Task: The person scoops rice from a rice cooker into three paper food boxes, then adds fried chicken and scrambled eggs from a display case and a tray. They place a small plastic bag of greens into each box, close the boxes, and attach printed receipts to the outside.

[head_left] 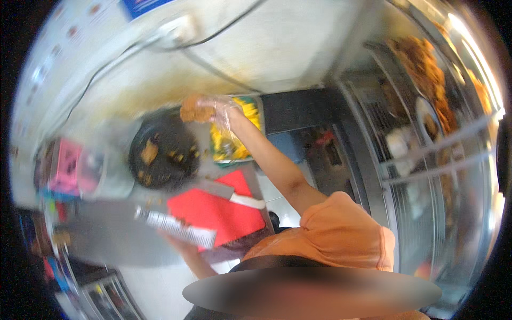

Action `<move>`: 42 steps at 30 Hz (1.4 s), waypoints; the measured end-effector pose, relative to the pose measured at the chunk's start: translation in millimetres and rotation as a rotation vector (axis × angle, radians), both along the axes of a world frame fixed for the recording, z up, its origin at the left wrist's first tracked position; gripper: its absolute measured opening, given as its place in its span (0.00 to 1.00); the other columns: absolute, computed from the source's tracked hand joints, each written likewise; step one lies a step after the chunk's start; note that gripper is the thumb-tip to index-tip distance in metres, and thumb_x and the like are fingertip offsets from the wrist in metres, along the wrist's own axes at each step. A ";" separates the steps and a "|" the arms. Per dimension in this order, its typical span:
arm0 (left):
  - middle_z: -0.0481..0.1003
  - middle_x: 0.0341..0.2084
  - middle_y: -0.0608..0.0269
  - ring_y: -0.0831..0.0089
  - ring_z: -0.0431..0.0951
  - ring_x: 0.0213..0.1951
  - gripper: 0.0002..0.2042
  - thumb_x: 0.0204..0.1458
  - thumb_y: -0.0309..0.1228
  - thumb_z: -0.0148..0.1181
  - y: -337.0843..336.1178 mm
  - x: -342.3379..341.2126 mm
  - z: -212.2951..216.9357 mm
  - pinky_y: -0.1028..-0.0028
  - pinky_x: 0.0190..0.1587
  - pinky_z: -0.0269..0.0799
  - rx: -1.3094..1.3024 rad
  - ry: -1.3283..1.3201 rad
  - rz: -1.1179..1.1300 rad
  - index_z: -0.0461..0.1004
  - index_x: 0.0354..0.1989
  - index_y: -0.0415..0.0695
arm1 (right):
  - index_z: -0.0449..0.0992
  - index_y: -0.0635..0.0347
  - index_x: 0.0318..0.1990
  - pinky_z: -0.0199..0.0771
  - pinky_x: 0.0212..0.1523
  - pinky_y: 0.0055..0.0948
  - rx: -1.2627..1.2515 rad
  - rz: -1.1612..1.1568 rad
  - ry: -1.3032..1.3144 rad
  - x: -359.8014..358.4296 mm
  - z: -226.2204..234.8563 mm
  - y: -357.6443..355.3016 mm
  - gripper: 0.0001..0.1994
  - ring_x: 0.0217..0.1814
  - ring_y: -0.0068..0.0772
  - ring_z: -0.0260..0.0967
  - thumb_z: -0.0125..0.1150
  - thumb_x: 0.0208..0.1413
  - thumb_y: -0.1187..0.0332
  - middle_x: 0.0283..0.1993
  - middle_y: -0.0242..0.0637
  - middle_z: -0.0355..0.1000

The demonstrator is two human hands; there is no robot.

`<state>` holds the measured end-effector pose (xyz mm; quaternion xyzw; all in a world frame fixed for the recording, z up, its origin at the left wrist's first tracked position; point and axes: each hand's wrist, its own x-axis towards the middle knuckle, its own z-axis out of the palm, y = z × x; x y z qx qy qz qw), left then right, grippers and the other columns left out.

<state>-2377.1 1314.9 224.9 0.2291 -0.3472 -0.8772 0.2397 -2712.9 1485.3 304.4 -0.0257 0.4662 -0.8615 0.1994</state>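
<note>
A glass-fronted display case [426, 160] fills the right side, its metal racks holding trays of golden fried food [426, 74]. Left of it runs a steel counter [106, 234], much blurred, and on that counter lies a red cutting board [218, 210] with a broad cleaver [229, 193] resting across its upper edge, white handle toward the right. Beyond the board sits a round black tray [162, 149] scattered with brown crumbs and scraps, and just right of it a container of yellow food [237, 133] (what kind is too smeared to tell). The right hand [221, 109], in a clear plastic glove, is stretched out above the far rim of the black tray, fingers closed around a piece of fried chicken [196, 109] held clear of the tray. The left hand [178, 242] is low at the near edge of the counter, gripping a long flat white packet [176, 226] from beneath; its fingers are mostly hidden under it.
</note>
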 end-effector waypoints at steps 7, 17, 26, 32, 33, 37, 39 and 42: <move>0.69 0.31 0.67 0.78 0.67 0.28 0.38 0.56 0.61 0.40 -8.5 -18.0 -32.1 0.80 0.29 0.67 -0.009 0.079 -0.035 0.55 0.63 0.41 | 0.70 0.62 0.46 0.76 0.38 0.29 0.221 -1.459 0.526 -44.4 122.3 297.6 0.26 0.36 0.32 0.72 0.74 0.39 0.64 0.39 0.40 0.74; 0.70 0.30 0.65 0.77 0.69 0.27 0.38 0.58 0.59 0.40 40.9 -96.5 -15.6 0.79 0.28 0.70 0.058 0.111 -0.278 0.51 0.66 0.40 | 0.77 0.56 0.38 0.72 0.37 0.32 2.149 -1.235 -0.231 -30.3 218.4 612.2 0.24 0.35 0.32 0.70 0.48 0.54 0.44 0.33 0.36 0.75; 0.68 0.31 0.66 0.77 0.68 0.29 0.38 0.57 0.57 0.43 67.8 -117.4 8.4 0.78 0.31 0.70 0.054 0.137 -0.368 0.48 0.67 0.40 | 0.78 0.58 0.44 0.73 0.46 0.41 2.311 -0.942 -0.238 -45.3 207.3 625.7 0.17 0.47 0.46 0.74 0.50 0.51 0.60 0.46 0.44 0.76; 0.67 0.29 0.67 0.77 0.65 0.28 0.37 0.58 0.59 0.38 70.4 -116.8 10.9 0.78 0.30 0.67 0.041 0.088 -0.327 0.51 0.65 0.38 | 0.77 0.60 0.44 0.73 0.45 0.43 2.342 -0.843 0.001 -32.7 201.5 618.8 0.17 0.49 0.48 0.73 0.46 0.55 0.61 0.48 0.48 0.74; 0.67 0.29 0.67 0.77 0.65 0.28 0.37 0.58 0.59 0.38 72.3 -117.7 9.9 0.78 0.30 0.67 0.063 0.082 -0.330 0.51 0.65 0.38 | 0.77 0.60 0.44 0.73 0.46 0.43 2.382 -0.829 -0.010 -31.3 199.7 618.9 0.18 0.51 0.47 0.72 0.45 0.57 0.61 0.48 0.48 0.74; 0.67 0.29 0.67 0.77 0.65 0.28 0.37 0.58 0.59 0.38 78.9 -125.2 7.3 0.77 0.30 0.67 0.148 0.118 -0.384 0.51 0.65 0.39 | 0.75 0.59 0.46 0.73 0.44 0.42 2.212 -0.833 -0.362 -50.5 203.0 621.0 0.18 0.49 0.44 0.72 0.40 0.60 0.60 0.48 0.43 0.74; 0.67 0.29 0.67 0.77 0.65 0.28 0.37 0.58 0.59 0.38 79.7 -127.6 6.9 0.77 0.31 0.67 0.123 0.128 -0.401 0.51 0.65 0.38 | 0.75 0.59 0.46 0.73 0.43 0.42 2.224 -0.890 -0.312 -52.0 209.6 632.6 0.18 0.49 0.43 0.72 0.41 0.60 0.60 0.48 0.43 0.74; 0.67 0.30 0.66 0.77 0.65 0.28 0.37 0.58 0.59 0.39 75.0 -127.4 6.5 0.77 0.31 0.67 0.103 0.141 -0.393 0.51 0.65 0.38 | 0.75 0.58 0.45 0.73 0.43 0.42 2.250 -1.002 -0.168 -49.7 225.2 649.9 0.17 0.48 0.42 0.72 0.43 0.59 0.60 0.47 0.42 0.74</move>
